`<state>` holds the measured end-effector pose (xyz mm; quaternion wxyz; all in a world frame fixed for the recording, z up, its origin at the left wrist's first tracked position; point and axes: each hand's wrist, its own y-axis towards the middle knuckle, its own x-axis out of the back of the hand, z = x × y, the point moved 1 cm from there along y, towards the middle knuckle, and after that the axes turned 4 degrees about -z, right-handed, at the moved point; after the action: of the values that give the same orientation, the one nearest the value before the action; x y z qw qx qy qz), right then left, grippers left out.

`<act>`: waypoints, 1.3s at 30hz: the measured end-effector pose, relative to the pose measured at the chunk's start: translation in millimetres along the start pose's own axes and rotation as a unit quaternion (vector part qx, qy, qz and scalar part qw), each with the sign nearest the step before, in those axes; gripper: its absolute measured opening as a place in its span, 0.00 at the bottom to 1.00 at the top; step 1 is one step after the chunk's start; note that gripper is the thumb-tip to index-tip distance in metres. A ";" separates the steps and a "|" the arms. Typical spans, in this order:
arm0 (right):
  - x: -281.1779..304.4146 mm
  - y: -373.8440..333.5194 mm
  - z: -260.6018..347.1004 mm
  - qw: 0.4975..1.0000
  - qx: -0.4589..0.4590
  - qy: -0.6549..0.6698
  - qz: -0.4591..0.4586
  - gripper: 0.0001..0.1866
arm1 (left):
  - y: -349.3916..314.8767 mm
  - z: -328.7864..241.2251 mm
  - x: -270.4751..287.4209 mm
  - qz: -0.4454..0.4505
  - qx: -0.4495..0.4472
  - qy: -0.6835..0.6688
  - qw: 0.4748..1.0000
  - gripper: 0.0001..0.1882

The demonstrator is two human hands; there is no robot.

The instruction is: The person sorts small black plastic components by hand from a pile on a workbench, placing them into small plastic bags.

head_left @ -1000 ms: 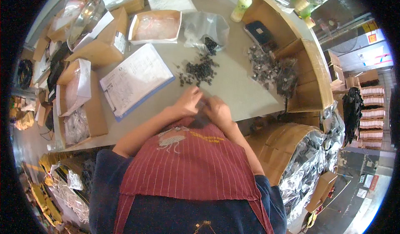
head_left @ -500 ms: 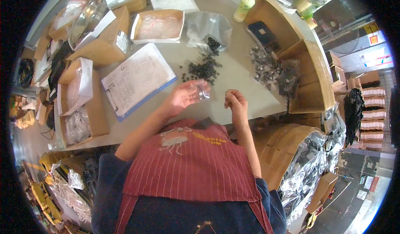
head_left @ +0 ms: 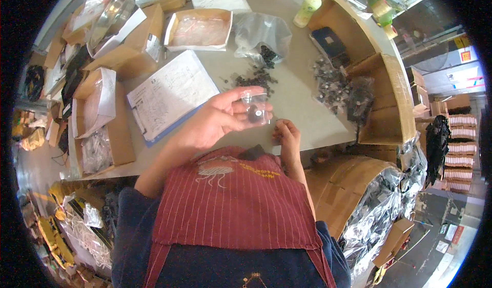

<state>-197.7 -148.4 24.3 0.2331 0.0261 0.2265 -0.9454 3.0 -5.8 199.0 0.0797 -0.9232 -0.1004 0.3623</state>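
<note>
My left hand [head_left: 220, 114] grips a small clear plastic bag [head_left: 258, 114] between thumb and fingers. Inside the bag shows a dark piece with a white round spot. Just to the right, near the table's front edge, my right hand [head_left: 288, 138] has its fingers curled together; whatever may be in them is hidden. Beyond the left hand lies a loose pile of small black parts [head_left: 258, 77], partly covered by that hand. Behind the pile a larger clear bag [head_left: 262, 29] lies on its side with more black parts at its mouth.
A clipboard with papers [head_left: 171, 93] lies left. Beyond it stands a white box [head_left: 199, 29]; another open carton [head_left: 120, 139] is at far left. On the right, a cut-open cardboard box [head_left: 387, 98] borders several small filled bags [head_left: 330, 85]. A bottle [head_left: 308, 8] stands at the back.
My left hand has risen and moved slightly right, lifting the small bag over the front of the black pile. My right hand has dropped a little toward me, its fingers still curled.
</note>
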 end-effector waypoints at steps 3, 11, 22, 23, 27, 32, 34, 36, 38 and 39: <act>-1.5 -1.5 3.5 1.000 -0.001 0.027 0.004 0.11 | -2.3 -4.2 -8.2 -0.003 -0.001 0.036 0.999 0.36; -2.0 3.4 1.0 0.999 0.003 0.030 0.014 0.10 | -10.0 -10.3 -25.7 -0.043 0.007 0.105 0.994 0.33; -4.3 -0.3 9.0 1.000 -0.006 0.016 0.015 0.10 | -2.3 8.4 -14.8 -0.042 -0.017 0.133 0.990 0.24; -4.6 -0.4 9.7 1.000 -0.013 0.009 0.010 0.10 | -0.2 12.2 -10.1 -0.035 -0.015 0.130 0.991 0.25; -4.4 1.3 6.1 1.000 -0.016 0.017 0.000 0.09 | 4.0 20.7 -3.7 -0.018 0.020 0.042 0.999 0.28; -4.8 -1.1 9.5 1.000 -0.010 0.008 0.016 0.10 | 4.0 21.9 -1.7 -0.001 0.038 -0.022 0.999 0.33; -6.2 -2.0 9.7 1.000 -0.009 0.010 0.011 0.10 | 3.6 22.3 -2.5 -0.011 0.035 -0.031 0.999 0.34; -7.4 -3.2 10.8 1.000 -0.014 0.009 0.001 0.10 | 3.2 22.9 -1.9 -0.011 0.031 -0.027 0.999 0.34; -6.9 -2.0 8.0 1.000 -0.013 0.016 -0.001 0.09 | 2.7 23.7 0.4 -0.006 0.030 -0.023 0.999 0.34; -6.4 -1.0 6.1 1.000 -0.012 0.023 -0.002 0.09 | 2.4 24.1 1.3 -0.002 0.029 -0.018 0.999 0.34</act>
<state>-192.1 -147.5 31.2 0.2263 0.0444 0.2427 -0.9423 -12.3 -6.0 180.1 0.1051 -0.9136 -0.0929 0.3817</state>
